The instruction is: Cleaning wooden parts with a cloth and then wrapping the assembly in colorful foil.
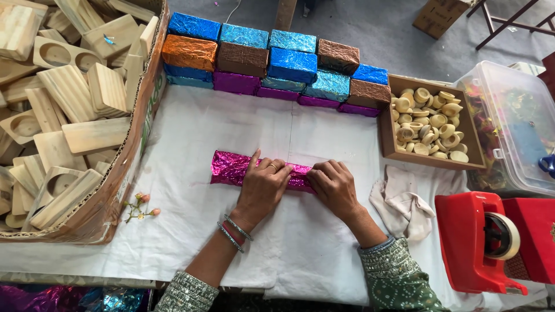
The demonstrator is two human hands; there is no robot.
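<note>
Pink foil parcel [234, 168] lies on the white surface [185, 133], in front of the stack of foil-wrapped blocks [272, 60]. Your left hand [263, 186] presses flat on the parcel's middle, fingers together except the forefinger, which points away toward the stack. Your right hand [334, 185] rests on the parcel's right end, fingers curled down onto the foil. To the parcel's left stands a cardboard box of wooden pieces [63, 104]; to its right lie a crumpled cloth [399, 202] and a red tape dispenser [483, 240]
</note>
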